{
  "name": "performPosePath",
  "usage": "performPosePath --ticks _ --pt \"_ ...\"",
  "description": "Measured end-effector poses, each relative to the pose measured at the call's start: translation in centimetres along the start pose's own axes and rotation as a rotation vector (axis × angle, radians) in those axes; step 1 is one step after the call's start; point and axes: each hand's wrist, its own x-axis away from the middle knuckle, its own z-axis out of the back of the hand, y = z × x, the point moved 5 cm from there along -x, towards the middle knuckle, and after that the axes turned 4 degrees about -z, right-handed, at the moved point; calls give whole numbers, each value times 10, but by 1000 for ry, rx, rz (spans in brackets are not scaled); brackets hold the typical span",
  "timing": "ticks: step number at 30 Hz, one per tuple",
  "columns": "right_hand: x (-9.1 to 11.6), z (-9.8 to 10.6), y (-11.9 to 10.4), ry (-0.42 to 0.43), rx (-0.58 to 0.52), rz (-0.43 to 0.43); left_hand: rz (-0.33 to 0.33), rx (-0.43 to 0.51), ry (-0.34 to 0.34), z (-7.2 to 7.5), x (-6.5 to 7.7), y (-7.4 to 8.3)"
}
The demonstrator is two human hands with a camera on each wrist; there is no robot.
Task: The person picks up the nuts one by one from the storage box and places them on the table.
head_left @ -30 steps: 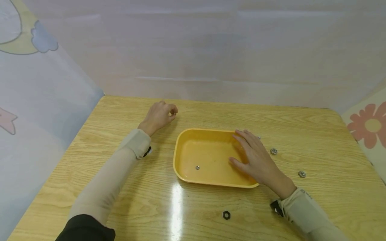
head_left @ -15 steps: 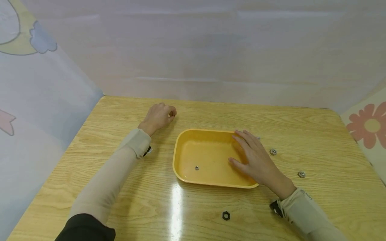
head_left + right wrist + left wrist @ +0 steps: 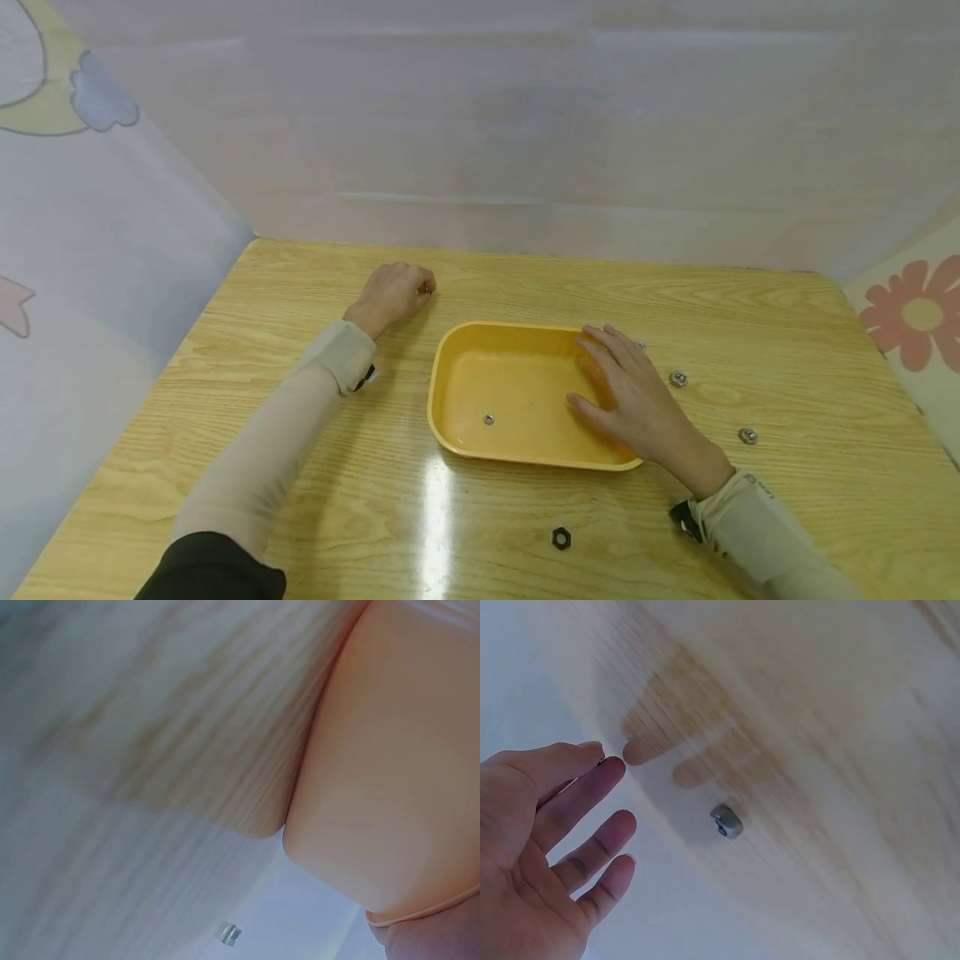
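Beyond the far left corner of the yellow tray (image 3: 525, 412), my left hand (image 3: 392, 293) hovers over the table. Its thumb and index finger pinch a small metal nut (image 3: 601, 759), mostly hidden by the fingertips; the other fingers are spread loosely. A larger hex nut (image 3: 726, 821) lies on the table under that hand in the left wrist view. My right hand (image 3: 641, 396) rests at the tray's right end, fingers extended over the rim and thumb over the inside. One small nut (image 3: 489, 419) lies on the tray floor, near the front left.
Two hex nuts lie right of the tray, one nearer (image 3: 678, 379) and one farther out (image 3: 747, 436). A small metal piece (image 3: 642, 344) shows behind my right hand. A dark hex nut (image 3: 561, 538) sits in front of the tray. A pale wall (image 3: 525, 167) borders the table's back.
My left hand has sunk slightly toward the table, its thumb and index finger still together. The right hand stays at the tray's end. The whole view shifts a little.
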Motion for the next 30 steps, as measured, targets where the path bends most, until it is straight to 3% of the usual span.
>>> performPosePath --ticks 22,30 --pt "-1 0 -1 -4 8 -1 -48 -52 14 -3 1 4" --pt "-2 0 -1 -6 8 -1 -21 -28 -12 -5 1 3"
